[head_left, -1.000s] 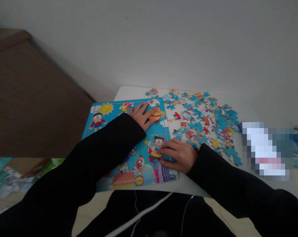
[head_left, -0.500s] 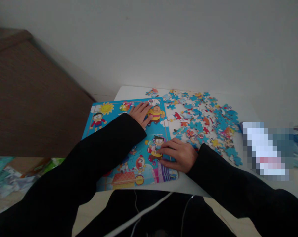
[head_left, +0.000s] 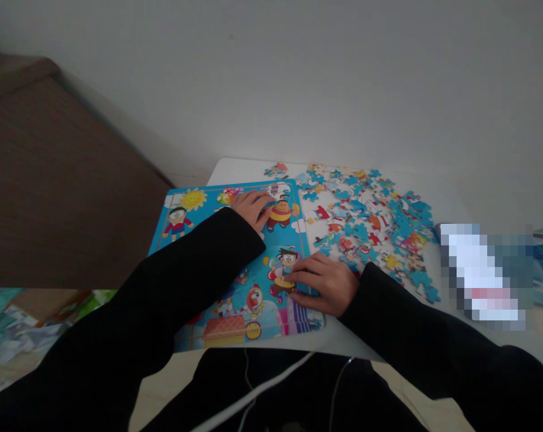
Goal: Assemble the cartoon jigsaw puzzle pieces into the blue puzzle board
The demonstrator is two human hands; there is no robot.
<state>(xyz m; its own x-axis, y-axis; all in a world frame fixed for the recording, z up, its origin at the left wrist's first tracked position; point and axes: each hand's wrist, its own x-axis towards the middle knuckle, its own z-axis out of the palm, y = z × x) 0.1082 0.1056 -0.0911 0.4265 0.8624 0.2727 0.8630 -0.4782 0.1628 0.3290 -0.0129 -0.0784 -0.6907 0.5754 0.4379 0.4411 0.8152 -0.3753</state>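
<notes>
A blue cartoon jigsaw puzzle board (head_left: 260, 262) lies on the white table (head_left: 215, 173), printed with a sun, several figures and houses. My left hand (head_left: 252, 210) lies on its upper part, palm down, fingertips next to the figure in the yellow shirt (head_left: 280, 215). Its fingers are stretched out, the thumb a little apart. On the right edge rests my right hand (head_left: 329, 284), open, fingertips on the figure with glasses (head_left: 289, 259). Neither hand shows a piece in it. My left sleeve hides the board's middle left.
Loose puzzle pieces (head_left: 374, 223) spread in a heap right of the board. A phone with a blurred screen (head_left: 478, 270) lies at the table's right. A brown wooden cabinet (head_left: 64, 180) stands left, a wall behind. White cable (head_left: 257, 390) crosses below the table edge.
The fingers of my left hand have drawn back slightly to the left and closer together, uncovering more of the yellow-shirted figure. My right hand stays in place.
</notes>
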